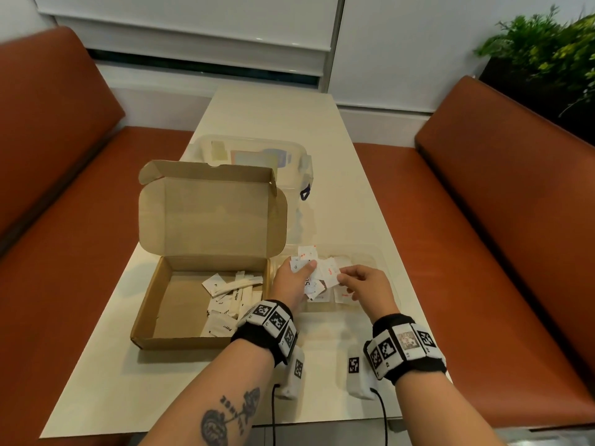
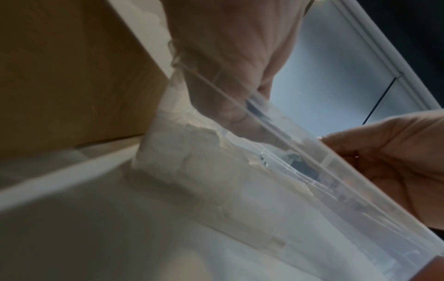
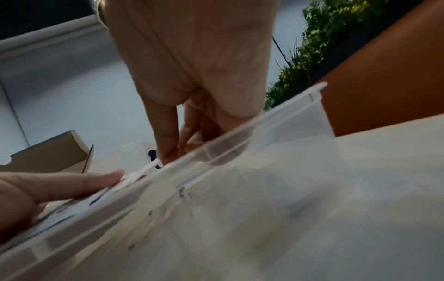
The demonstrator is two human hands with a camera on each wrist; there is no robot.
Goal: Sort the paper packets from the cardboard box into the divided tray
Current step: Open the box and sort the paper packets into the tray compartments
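**Two hands over the tray, one packet passing between them**

Two hands work above the clear plastic divided tray [image 1: 370,252], which sits just right of the open brown cardboard box [image 1: 154,304] on the cream table [image 1: 354,175]. The left hand [image 1: 291,280] grips a fanned bunch of small white paper packets [image 1: 306,257], thumb curled over the top of them. The right hand [image 1: 365,283] pinches the right edge of one white packet with red print [image 1: 328,270] between thumb and forefinger; the other fingers are loosely curled beneath.

That red-printed packet lies between the two hands, its long axis running roughly left to right from the bunch toward the right hand, and it hangs directly over the tray's near compartments, where a few packets [image 1: 343,296] already lie. The right hand is the nearer one to those compartments, so it looks best placed to draw the packet free and drop it. Which compartment matches is too blurred to judge.

Inside the box, many packets [image 1: 231,300], including long stick shapes, remain piled toward its right side, nearest the left hand.
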